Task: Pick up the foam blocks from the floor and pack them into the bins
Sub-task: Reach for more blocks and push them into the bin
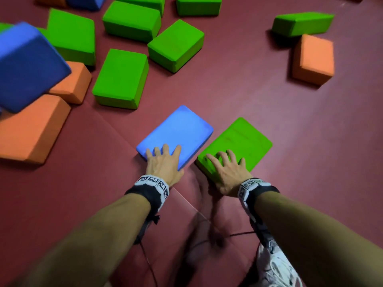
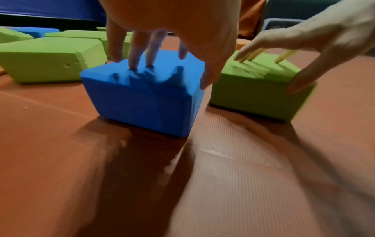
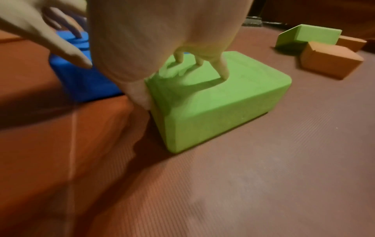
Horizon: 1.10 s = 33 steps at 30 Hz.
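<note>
A light blue foam block (image 1: 176,131) (image 2: 142,104) lies flat on the red mat just ahead of me. My left hand (image 1: 163,160) (image 2: 172,24) holds its near end, with spread fingers on top and the thumb against the near right edge. Beside it on the right lies a green foam block (image 1: 238,139) (image 3: 213,104). My right hand (image 1: 226,170) (image 3: 152,32) grips its near end, fingers bent on the top face and thumb down its left side. Both blocks rest on the floor. No bin is in view.
Several green blocks (image 1: 122,77) are scattered at the back left, with orange blocks (image 1: 31,129) and a dark blue block (image 1: 27,65) at the far left. A green block (image 1: 302,23) and an orange block (image 1: 313,59) sit back right. A shoe (image 1: 277,270) and a cable (image 1: 149,264) are near me.
</note>
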{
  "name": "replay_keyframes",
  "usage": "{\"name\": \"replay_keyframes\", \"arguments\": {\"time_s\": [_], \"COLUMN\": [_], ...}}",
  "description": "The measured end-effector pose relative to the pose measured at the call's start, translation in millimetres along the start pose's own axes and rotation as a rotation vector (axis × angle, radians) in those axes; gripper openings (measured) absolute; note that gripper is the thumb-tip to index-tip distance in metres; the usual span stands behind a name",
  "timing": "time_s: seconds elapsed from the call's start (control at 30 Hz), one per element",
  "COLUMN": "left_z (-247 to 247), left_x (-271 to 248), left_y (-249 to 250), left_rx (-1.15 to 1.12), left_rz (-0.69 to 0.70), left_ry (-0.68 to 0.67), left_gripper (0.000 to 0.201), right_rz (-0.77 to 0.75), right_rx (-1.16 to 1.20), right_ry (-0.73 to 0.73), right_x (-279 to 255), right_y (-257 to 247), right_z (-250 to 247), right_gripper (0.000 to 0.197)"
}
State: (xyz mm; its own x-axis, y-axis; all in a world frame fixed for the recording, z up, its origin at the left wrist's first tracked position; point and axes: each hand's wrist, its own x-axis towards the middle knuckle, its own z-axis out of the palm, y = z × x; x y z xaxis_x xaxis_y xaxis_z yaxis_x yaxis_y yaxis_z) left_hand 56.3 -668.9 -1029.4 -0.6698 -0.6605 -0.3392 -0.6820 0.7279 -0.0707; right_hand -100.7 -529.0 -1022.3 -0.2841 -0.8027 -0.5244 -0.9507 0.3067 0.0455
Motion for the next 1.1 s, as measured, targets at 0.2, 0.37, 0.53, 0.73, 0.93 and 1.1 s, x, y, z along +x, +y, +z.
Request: {"name": "replay_keyframes", "arguments": {"time_s": [0.2,0.37,0.53,0.73,0.93,1.1], "left_z": [-2.7,2.4,-1.8,-7.9,-35.2,-52.9], "left_x": [28.0,33.5,26.2,14.5,0.1,-2.2], "left_y": [-2.1,-6.0,-16.4,-28.6,-14.5,-2.1], "left_rx": [-0.086,-0.122,-0.054,-0.253,-0.483,-0.356], "left_rz": [-0.068,-0.095,0.005,0.01,0.173,-0.109], "left_ry": [-0.14,-0.239,-0.223,-0.235,-0.109,0.055], "left_gripper": [0.118,0.105,0.097,0.092,0.077,0.059], "right_rz": [0.194,0.238,0.29,0.422,0.527,0.52], "right_rx": [0.239,0.366,0.303,0.404,0.562,0.535], "right_ry": [-0.053,-0.078,-0.011,-0.023,-0.035,-0.056], "right_x": [28.4,34.3,18.8,6.1,-9.8,-33.5], "right_y": [0.5,-3.9,-3.9,7.1,27.4,49.5], "right_z": [-19.9,-19.9,-8.9,-5.0,-22.8,-23.1], "right_gripper": [0.074,0.059,0.054,0.082,0.073,0.075]}}
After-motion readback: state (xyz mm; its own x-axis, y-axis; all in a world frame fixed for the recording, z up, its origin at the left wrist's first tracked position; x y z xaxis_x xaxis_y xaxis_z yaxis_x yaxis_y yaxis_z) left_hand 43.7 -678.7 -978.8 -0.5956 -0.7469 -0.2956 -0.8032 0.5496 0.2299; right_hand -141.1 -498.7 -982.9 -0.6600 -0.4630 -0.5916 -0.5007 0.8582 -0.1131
